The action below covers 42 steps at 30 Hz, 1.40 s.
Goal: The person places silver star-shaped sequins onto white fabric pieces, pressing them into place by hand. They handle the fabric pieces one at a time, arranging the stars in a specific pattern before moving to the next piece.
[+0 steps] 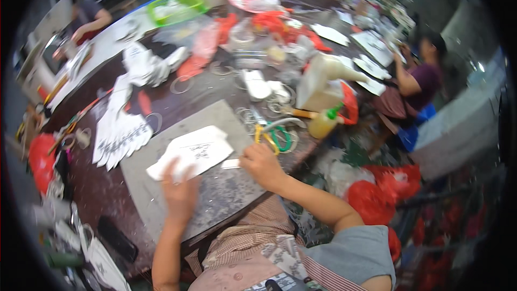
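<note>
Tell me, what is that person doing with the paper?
A person presses the left hand on a white paper sheet lying on a grey cutting mat. The right hand rests at the sheet's edge, near yellow-handled scissors. A stack of white paper cutouts lies to the left.

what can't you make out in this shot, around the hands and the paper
Head view, motion-blurred:
- Left hand: palm is pressed on the white paper, so the paper under it is hidden.
- Right hand: fingertips are at a small white piece; grip or mere touch is unclear.
- Drawing on the paper: too blurred to tell.
- Scissors: partly merged with wire rings.
- Grey mat: near edge is covered by the forearms.
</note>
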Available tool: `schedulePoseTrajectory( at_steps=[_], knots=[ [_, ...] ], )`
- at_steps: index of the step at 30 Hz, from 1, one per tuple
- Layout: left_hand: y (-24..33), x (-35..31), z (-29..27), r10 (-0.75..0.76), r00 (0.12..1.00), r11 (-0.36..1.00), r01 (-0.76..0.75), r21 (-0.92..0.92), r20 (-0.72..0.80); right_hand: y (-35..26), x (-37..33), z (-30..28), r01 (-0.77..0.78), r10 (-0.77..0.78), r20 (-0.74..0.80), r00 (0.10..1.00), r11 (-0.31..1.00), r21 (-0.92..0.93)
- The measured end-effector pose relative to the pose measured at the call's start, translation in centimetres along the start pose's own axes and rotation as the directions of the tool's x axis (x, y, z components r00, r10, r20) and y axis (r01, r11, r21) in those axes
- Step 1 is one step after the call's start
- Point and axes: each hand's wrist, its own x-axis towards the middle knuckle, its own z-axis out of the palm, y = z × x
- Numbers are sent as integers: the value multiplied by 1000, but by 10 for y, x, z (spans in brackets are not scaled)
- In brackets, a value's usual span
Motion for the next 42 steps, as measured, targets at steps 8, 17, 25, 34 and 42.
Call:
schedulePoseTrajectory(
  at_steps=[8,17,25,34,42],
  knots=[
    [41,23,57,172,922,922,-27,-386,347,-15,-7,4,-112,107,73,992,992,60],
    [5,14,-16,171,985,959,-164,-231,12,-79,24,-67,-499,58,607,792,635,590],
    [-260,84,-77,-248,956,960,221,171,157,-91,26,52,-406,185,389,902,670,621],
    [-424,140,-61,-578,666,794,593,136,471,-85,28,46,-639,334,549,766,487,595],
    [-391,156,-68,-510,587,853,439,283,629,-93,37,41,-703,406,576,710,464,539]
  ],
)
